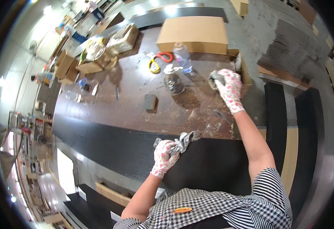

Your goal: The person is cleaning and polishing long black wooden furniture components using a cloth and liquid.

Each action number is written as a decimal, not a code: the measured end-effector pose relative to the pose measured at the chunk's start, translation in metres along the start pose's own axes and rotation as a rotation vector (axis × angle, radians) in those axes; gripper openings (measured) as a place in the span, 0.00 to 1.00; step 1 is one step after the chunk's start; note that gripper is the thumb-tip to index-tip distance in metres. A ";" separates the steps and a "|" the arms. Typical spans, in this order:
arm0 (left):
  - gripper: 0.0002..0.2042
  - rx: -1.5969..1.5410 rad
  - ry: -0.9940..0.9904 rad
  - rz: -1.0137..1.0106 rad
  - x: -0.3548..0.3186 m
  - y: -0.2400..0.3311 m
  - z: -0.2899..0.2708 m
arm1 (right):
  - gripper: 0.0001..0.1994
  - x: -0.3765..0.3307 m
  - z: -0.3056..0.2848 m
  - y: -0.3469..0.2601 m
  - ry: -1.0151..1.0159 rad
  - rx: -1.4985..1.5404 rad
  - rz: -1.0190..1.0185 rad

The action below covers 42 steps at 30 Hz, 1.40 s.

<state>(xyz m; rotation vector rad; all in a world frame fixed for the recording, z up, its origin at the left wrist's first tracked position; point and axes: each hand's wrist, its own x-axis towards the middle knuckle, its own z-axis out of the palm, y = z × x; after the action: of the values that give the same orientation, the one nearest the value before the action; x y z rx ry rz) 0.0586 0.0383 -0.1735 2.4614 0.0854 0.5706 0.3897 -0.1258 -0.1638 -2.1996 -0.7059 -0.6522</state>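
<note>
Both my hands wear white gloves with a pink pattern. My left hand (164, 155) is closed on a crumpled grey rag (186, 141) at the near edge of the brown table, over a long black board (109, 143). Farther out to the right, my right hand (229, 86) grips a grey cloth (215, 79), partly hidden by the fingers, beside an open carton (244, 72). To the left of that hand stand a pump bottle (174, 81) with dark contents and a clear bottle (182, 57). A small dark block (150, 102) lies nearer the middle.
Orange-handled scissors (164, 57) and a yellow-handled tool (154, 66) lie beyond the bottles. A large cardboard box (193, 35) sits at the table's far side. Several boxes stand at far left. Black boards (275, 110) are on the right; other people work in the distance.
</note>
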 end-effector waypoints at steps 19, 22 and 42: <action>0.08 -0.250 -0.178 0.053 -0.024 -0.005 -0.004 | 0.12 -0.178 -0.014 -0.133 -0.253 0.263 -0.010; 0.07 -0.439 -0.179 0.010 -0.072 0.007 -0.049 | 0.12 -0.182 -0.017 -0.151 -0.217 0.160 -0.087; 0.23 -1.212 0.074 -1.228 -0.248 -0.080 -0.167 | 0.28 -0.263 -0.028 -0.257 -0.417 -0.064 -0.172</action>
<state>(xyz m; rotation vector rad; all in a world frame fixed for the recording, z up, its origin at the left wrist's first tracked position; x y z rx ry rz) -0.2308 0.1476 -0.1921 0.8941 0.8934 0.0512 0.0265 -0.0707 -0.1897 -2.3788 -1.1090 -0.2991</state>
